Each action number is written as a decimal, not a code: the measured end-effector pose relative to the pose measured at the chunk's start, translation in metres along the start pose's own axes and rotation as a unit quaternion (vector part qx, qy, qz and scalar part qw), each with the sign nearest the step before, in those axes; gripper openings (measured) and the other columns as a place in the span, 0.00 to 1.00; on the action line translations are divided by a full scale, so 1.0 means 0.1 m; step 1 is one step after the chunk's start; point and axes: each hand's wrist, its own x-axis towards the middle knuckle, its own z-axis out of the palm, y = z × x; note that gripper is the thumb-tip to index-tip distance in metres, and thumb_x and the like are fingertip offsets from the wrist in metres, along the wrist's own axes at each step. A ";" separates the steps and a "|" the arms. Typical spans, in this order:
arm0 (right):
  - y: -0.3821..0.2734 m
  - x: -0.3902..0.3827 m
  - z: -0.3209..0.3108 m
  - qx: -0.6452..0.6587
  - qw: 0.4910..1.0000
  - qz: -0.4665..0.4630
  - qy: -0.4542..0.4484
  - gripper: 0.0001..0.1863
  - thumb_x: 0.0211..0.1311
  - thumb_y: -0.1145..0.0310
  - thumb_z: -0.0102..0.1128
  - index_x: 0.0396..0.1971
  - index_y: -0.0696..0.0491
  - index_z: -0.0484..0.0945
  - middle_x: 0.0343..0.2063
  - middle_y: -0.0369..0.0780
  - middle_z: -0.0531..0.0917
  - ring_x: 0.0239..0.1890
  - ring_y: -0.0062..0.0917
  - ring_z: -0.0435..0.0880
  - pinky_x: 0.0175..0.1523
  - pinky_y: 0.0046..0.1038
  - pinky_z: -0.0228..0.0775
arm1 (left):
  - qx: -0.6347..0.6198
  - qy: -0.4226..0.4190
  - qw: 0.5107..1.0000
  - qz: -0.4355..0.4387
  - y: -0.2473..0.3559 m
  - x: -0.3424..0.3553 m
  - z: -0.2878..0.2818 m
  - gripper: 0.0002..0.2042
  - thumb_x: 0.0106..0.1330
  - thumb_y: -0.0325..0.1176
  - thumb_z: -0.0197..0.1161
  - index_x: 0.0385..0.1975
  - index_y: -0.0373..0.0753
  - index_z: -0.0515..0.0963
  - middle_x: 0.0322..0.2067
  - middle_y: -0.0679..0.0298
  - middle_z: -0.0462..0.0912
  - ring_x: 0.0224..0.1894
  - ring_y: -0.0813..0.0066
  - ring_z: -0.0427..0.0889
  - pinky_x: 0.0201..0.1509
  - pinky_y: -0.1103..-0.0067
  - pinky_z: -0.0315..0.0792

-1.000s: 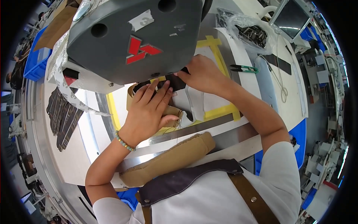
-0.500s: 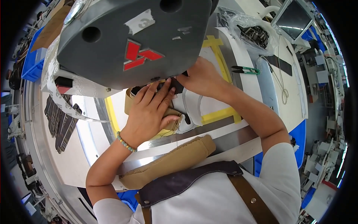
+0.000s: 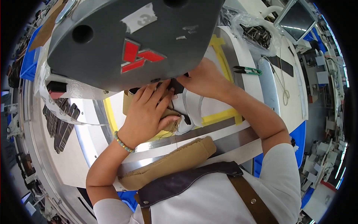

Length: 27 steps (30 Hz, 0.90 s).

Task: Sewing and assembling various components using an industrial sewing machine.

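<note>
Beneath the dark grey sewing machine head (image 3: 97, 63), my left hand (image 3: 143, 114) lies with its fingers stretched out on a workpiece of tan fabric (image 3: 128, 102) and a dark piece (image 3: 178, 87). Loose threads trail from the near side of the fabric by my left thumb. Close by on the right, my right hand (image 3: 205, 80) is bent in at the far edge of the dark piece, thumb against it. The machine head partly covers my right fingers, so what they pinch does not show clearly. The needle is hidden too.
A tan fabric roll (image 3: 171, 160) lies along the near table edge. Dark strips (image 3: 61, 123) are stacked at left, beside a hanging white tape (image 3: 71, 118). Green-handled thread snips (image 3: 248, 70), a clear plastic bag (image 3: 257, 35) and a framed panel (image 3: 296, 20) are at right. Yellow tape (image 3: 220, 116) marks the bed.
My view has shifted slightly, so the machine head appears bigger and further left. Both hands stay at the workpiece, with hardly any visible movement.
</note>
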 end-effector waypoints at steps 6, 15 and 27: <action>0.03 -0.34 -0.67 -0.093 0.956 -0.272 0.063 0.17 0.66 0.77 0.62 0.53 0.53 0.87 0.62 0.39 0.84 0.66 0.37 0.78 0.69 0.40 0.72 | -0.028 0.025 0.999 0.001 -0.03 0.02 -0.01 0.34 0.63 0.53 0.74 0.62 0.34 0.80 0.72 0.52 0.75 0.72 0.48 0.71 0.76 0.55 0.66; 0.40 -0.40 -0.08 -0.074 0.944 -0.322 -0.020 0.31 0.56 0.85 0.61 0.59 0.45 0.88 0.69 0.37 0.80 0.73 0.37 0.75 0.77 0.40 0.70 | -0.057 0.007 0.998 -0.027 -0.03 0.03 -0.06 0.36 0.55 0.46 0.81 0.63 0.35 0.80 0.75 0.59 0.74 0.74 0.50 0.71 0.77 0.56 0.66; 0.44 -0.39 0.02 -0.086 0.938 -0.335 0.001 0.30 0.57 0.82 0.63 0.58 0.39 0.89 0.71 0.35 0.78 0.74 0.36 0.75 0.76 0.38 0.73 | -0.120 0.058 0.990 -0.046 -0.14 -0.01 0.00 0.32 0.59 0.45 0.80 0.62 0.36 0.81 0.70 0.61 0.80 0.64 0.51 0.77 0.71 0.61 0.71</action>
